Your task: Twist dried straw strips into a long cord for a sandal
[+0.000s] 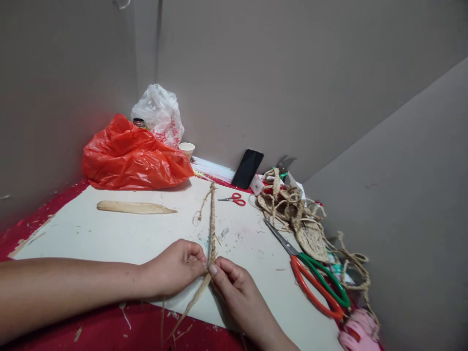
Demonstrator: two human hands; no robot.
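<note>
A narrow braid of straw-coloured plant fibre (213, 222) runs away from me over the white board, a thin dark rod or wire along its left side. Both hands meet at its near end. My left hand (183, 265) pinches there with thumb and forefinger. Close against it, my right hand (234, 282) grips the same end, thumb on top. Loose flat strands (193, 301) trail from under the fingers toward the red cloth. At the far end a thin knotted cord (202, 207) branches off to the left. The fingertips hide the exact point of grip.
White board (146, 234) lies on red cloth (120, 326). Left: dried husk strip (133, 207), red plastic bag (135, 161). Behind: white bag (157, 109), paper cup (187, 148), phone (247, 168). Right: small scissors (236, 199), large scissors (310, 273), woven straw pieces (310, 239), pink object (358, 331).
</note>
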